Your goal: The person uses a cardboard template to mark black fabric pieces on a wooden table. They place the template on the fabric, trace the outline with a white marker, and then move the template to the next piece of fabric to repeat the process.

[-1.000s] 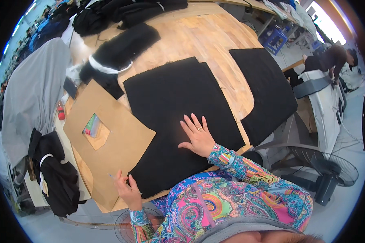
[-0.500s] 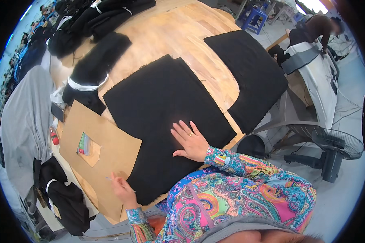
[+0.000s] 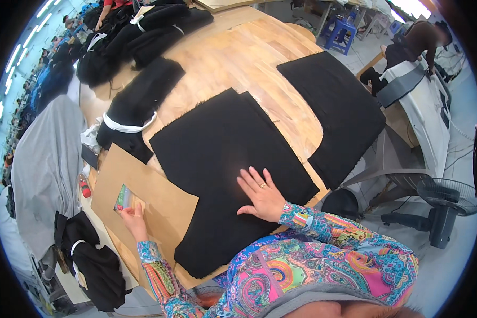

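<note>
My right hand [image 3: 263, 197] lies flat with fingers spread on a stack of black fabric panels [image 3: 222, 140]. My left hand [image 3: 134, 220] is over a brown card pattern [image 3: 167, 200], at the near edge of its cut-out window. Its thumb and fingers are drawn together; whatever they hold, if anything, is too small to make out. Inside the window, right by the fingertips, shows a small green and clear packet [image 3: 123, 196]. The card overlaps the left side of the black fabric.
Another black panel [image 3: 336, 111] lies at the right. Tied black bundles [image 3: 143, 90] sit far left. A phone [image 3: 89, 157] and red bottle [image 3: 85, 186] are beside the card. A fan [image 3: 441, 212] stands right. Other people [image 3: 421, 42] are farther off.
My left hand has moved left and up, from the card's lower right edge to its window. The thin pale stick seen in it earlier no longer shows. My right hand stays flat on the fabric.
</note>
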`<state>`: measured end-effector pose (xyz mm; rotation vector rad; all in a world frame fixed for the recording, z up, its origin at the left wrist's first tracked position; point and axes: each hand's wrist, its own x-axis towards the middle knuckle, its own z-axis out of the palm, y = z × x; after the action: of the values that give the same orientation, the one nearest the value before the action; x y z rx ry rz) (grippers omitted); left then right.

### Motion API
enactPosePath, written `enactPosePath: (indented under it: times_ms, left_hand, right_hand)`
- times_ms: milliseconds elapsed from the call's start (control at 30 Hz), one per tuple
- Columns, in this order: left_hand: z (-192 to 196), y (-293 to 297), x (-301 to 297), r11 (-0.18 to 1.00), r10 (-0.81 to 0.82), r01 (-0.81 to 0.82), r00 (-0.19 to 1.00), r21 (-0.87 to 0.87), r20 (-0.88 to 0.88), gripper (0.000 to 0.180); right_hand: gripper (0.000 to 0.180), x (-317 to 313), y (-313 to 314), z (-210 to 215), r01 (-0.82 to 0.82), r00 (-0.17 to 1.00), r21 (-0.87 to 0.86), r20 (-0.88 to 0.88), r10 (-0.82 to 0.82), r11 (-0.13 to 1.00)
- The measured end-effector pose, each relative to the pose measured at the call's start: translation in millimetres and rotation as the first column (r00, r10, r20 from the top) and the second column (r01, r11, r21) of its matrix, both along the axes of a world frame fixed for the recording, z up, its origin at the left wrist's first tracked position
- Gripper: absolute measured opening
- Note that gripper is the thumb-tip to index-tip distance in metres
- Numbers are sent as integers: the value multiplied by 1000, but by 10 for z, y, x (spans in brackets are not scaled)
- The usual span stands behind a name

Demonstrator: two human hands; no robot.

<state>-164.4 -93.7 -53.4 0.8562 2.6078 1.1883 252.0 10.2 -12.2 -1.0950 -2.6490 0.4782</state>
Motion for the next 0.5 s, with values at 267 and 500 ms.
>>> enactPosePath:
  times_ms: [267, 500]
  left_hand:
    - [-49, 128, -137, 990, 80, -104, 969, -92, -233, 36]
    - [439, 14, -503, 893, 320, -425, 830, -147, -457, 45]
  right_hand:
    - [84, -1, 153, -117, 24, 991, 118, 125, -39, 993]
    - [83, -36, 127, -99, 23, 992, 148, 122, -41, 989]
